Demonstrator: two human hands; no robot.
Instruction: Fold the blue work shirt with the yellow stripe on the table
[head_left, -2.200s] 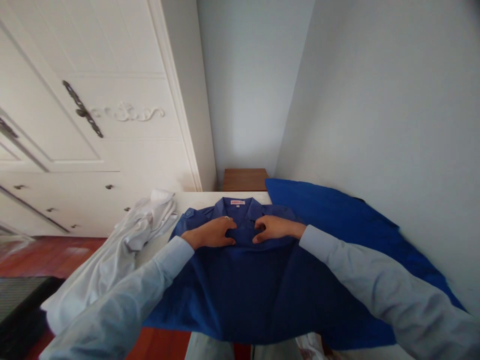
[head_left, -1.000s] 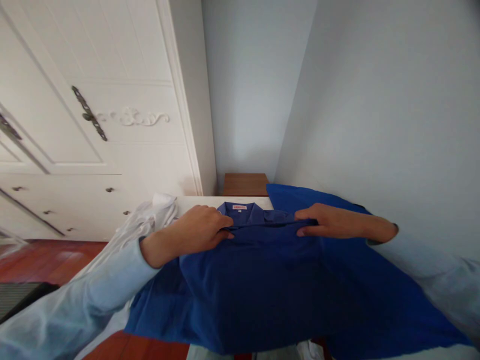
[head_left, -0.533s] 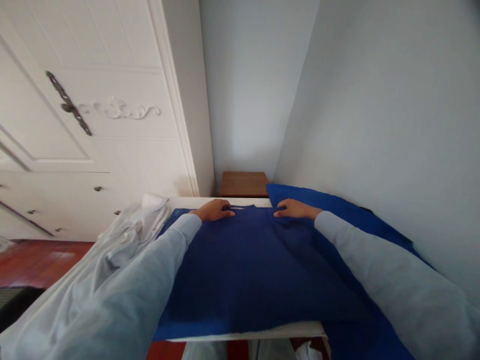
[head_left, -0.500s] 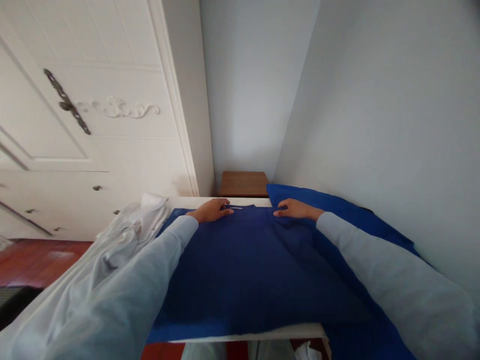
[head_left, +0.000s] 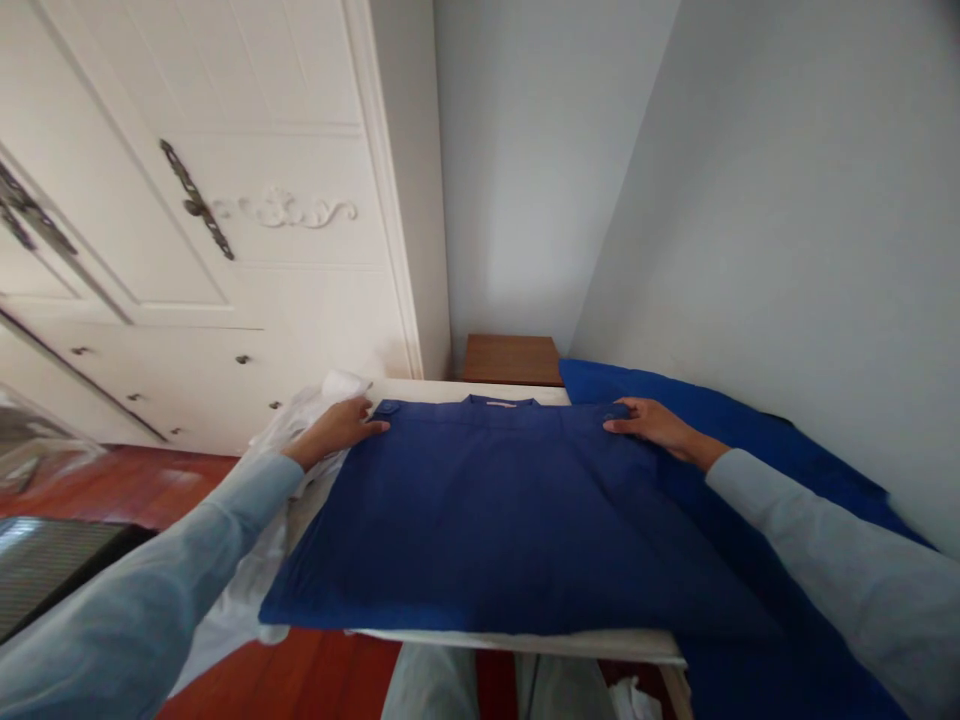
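Note:
A dark blue work jacket (head_left: pixel 495 520) lies spread in front of me, its banded edge at the far side. My left hand (head_left: pixel 339 426) pinches the far left corner beside a small buttoned tab (head_left: pixel 387 407), thumb on top. At the far right corner, my right hand (head_left: pixel 651 424) grips the same band between thumb and fingers. Between the hands, a short piece like a collar (head_left: pixel 501 402) sticks up past the band. The near edge of the cloth reaches the front of the white table (head_left: pixel 555 394).
Brighter blue cloth (head_left: pixel 675 392) lies along the wall on the right. Crumpled white clothes (head_left: pixel 259 555) hang at the table's left side. A white wardrobe (head_left: pixel 300 290) stands at left, and a brown wooden box-like piece (head_left: pixel 510 358) sits in the corner behind.
My hands have moved apart, from near the middle of the band out to its two corners. The band now lies straighter, and the collar-like piece shows more. The view has shifted left.

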